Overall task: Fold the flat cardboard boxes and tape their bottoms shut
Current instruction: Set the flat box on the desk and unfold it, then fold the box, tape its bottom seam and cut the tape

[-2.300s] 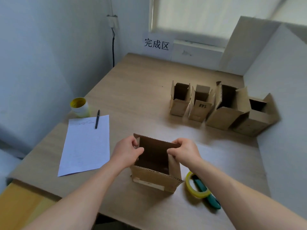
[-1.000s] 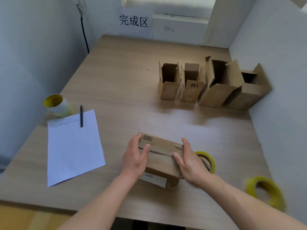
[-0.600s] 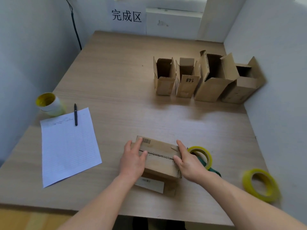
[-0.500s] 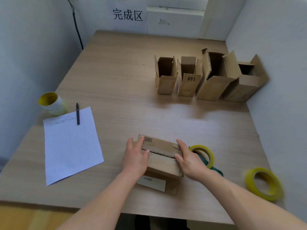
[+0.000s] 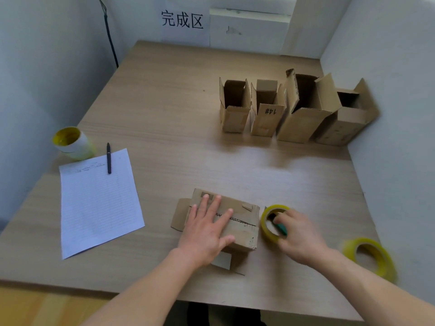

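beside box [image 5: 243, 232], right hand [image 5: 300, 236] grips tape [image 5: 264, 221]

Wooden counter in a pale-walled nook.
The light wood counter [image 5: 188, 102] sits between blue-grey walls [image 5: 47, 67]. At the back, a white sign [image 5: 184, 21] with black characters hangs beside a white ledge [image 5: 249, 31]. A black cable [image 5: 110, 38] runs down the left corner, and yellowish floor [image 5: 35, 307] shows below.

Presses left hand [image 5: 207, 234] flat, fingers spread, on closed flaps of brown cardboard box [image 5: 244, 215]; sets right hand [image 5: 299, 236] on yellow tape roll [image 5: 264, 222] just beside box, over green-handled tool [image 5: 281, 228]; grip blurred; shows second yellow tape roll [image 5: 388, 267] apart at right.
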`<state>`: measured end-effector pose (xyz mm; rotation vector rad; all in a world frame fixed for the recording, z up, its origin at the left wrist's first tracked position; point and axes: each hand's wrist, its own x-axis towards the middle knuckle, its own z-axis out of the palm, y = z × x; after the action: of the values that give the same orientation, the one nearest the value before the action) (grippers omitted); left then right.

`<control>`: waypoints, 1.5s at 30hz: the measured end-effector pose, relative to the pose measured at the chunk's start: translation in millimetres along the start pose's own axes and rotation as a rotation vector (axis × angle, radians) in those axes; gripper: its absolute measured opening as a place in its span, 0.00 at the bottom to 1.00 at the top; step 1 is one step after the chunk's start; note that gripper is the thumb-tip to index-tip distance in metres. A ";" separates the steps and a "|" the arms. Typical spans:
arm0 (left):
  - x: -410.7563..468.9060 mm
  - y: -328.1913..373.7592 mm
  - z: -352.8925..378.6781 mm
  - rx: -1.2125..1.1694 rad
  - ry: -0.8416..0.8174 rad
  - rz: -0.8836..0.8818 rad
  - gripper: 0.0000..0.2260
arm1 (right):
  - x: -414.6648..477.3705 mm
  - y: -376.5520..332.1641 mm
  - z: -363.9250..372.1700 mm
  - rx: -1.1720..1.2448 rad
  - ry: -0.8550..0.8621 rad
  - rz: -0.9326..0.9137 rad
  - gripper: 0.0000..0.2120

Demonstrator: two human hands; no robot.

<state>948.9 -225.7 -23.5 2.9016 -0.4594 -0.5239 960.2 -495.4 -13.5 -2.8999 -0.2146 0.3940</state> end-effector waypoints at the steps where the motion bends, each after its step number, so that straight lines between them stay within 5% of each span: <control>1: 0.2 0.2 0.3 0.003 0.003 -0.003 0.35 | -2.0 7.3 0.6 -0.169 -0.088 -0.064 0.15; 4: -0.2 3.2 -1.3 -0.016 0.001 -0.007 0.33 | -6.6 21.2 5.9 -0.425 -0.190 -0.160 0.14; 8: -0.9 3.1 -3.3 -0.042 0.012 -0.002 0.32 | -3.7 26.7 12.2 -0.399 -0.100 -0.142 0.11; 15: -2.6 3.0 -2.7 -0.079 0.010 0.000 0.32 | 11.5 8.5 -25.0 0.359 0.043 0.149 0.02; 20: -1.1 7.0 -8.0 -0.168 0.043 -0.020 0.36 | 4.6 -29.2 -62.1 0.746 0.161 0.103 0.13; 26: -2.4 -1.3 -13.1 -0.459 0.128 -0.042 0.40 | -5.1 -77.1 -51.7 0.677 0.006 -0.073 0.16; 34: -3.1 -2.3 -49.5 -1.033 0.354 -0.196 0.09 | -1.8 -84.8 -46.7 0.609 -0.013 -0.056 0.17; 35: -1.8 1.4 -53.9 -1.079 0.352 -0.206 0.12 | -1.9 -84.8 -45.9 0.599 -0.008 -0.059 0.18; 38: -3.0 8.8 -60.5 -1.088 0.322 -0.236 0.24 | -3.2 -83.7 -40.9 0.553 0.000 -0.070 0.18; 45: -12.5 19.1 -64.3 -1.087 0.373 -0.302 0.10 | -4.7 -91.0 -41.4 0.431 0.004 -0.125 0.17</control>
<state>955.9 -233.2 44.0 1.9195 0.2687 -0.1519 956.7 -415.7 47.1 -2.4500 -0.2712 0.3615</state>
